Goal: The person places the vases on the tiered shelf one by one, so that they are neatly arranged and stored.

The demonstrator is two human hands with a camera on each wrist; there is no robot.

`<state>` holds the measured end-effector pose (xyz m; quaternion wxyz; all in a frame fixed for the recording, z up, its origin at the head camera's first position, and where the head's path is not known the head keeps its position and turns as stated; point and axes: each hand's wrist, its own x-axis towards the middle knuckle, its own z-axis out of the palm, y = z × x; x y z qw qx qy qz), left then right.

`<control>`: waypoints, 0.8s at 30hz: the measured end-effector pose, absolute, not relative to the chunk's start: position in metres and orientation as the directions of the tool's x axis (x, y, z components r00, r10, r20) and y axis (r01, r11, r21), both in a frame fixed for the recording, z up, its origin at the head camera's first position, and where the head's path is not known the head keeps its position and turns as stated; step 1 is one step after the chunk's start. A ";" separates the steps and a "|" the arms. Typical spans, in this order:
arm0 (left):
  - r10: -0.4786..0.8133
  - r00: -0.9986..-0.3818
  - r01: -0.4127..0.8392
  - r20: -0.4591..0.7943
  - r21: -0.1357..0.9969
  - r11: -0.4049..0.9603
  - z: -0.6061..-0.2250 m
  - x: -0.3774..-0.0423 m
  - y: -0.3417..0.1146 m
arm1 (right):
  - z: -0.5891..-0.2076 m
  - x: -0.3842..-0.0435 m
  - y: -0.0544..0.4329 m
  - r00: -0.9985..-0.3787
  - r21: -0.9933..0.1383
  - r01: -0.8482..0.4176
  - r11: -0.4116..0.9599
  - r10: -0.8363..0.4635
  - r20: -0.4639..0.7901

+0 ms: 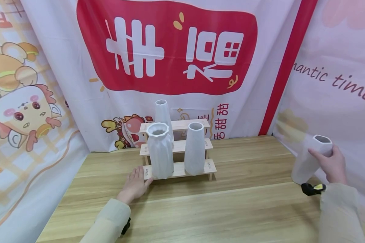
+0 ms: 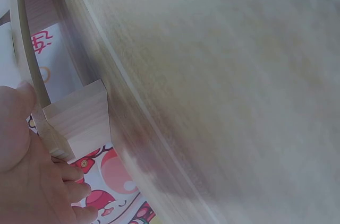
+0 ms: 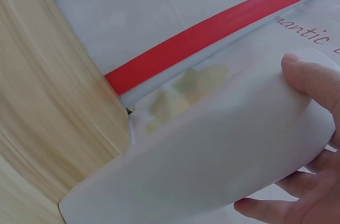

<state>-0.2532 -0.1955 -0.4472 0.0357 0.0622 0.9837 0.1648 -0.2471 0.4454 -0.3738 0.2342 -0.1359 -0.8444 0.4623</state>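
Observation:
A pale wooden three-step stand (image 1: 179,171) carries several white vases. On its lowest step are a ruffled-rim vase (image 1: 160,153) and a smooth tapered vase (image 1: 195,152); a slim vase (image 1: 162,113) rises behind them. My left hand (image 1: 135,185) rests against the stand's left end, fingers fairly straight, thumb by the front edge. In the left wrist view its thumb and fingers touch the step's end board (image 2: 79,112). Far to the right, my right hand (image 1: 333,165) grips a white angular-mouthed vase (image 1: 305,165) near its top, thumb and fingers on opposite sides. This vase leans, its base at the tabletop.
The wood-grain table (image 1: 219,209) spreads in front of the stand. Behind it hangs a printed cloth (image 1: 170,50) with a red panel. More printed cloth stands along the left side (image 1: 24,101) and close behind the right vase (image 1: 346,54).

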 end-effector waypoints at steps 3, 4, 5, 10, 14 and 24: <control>0.135 -0.990 0.110 -0.052 0.331 0.937 -0.447 -0.253 -0.195 | -0.374 -0.247 0.445 -0.852 -0.848 0.038 0.528 0.460 0.248; 0.134 -0.990 0.109 -0.053 0.330 0.938 -0.447 -0.254 -0.195 | -0.374 -0.247 0.446 -0.852 -0.850 0.045 0.524 0.464 0.241; 0.133 -0.990 0.109 -0.052 0.331 0.937 -0.447 -0.254 -0.195 | -0.374 -0.247 0.446 -0.851 -0.852 0.051 0.521 0.468 0.236; 0.134 -0.990 0.110 -0.050 0.330 0.938 -0.448 -0.255 -0.195 | -0.374 -0.249 0.446 -0.851 -0.857 0.071 0.511 0.480 0.216; 0.140 -0.989 0.117 -0.051 0.321 0.940 -0.448 -0.255 -0.195 | -0.373 -0.249 0.446 -0.849 -0.861 0.085 0.502 0.488 0.201; 0.136 -0.989 0.111 -0.057 0.318 0.942 -0.448 -0.255 -0.196 | -0.364 -0.252 0.441 -0.857 -0.865 0.106 0.491 0.486 0.171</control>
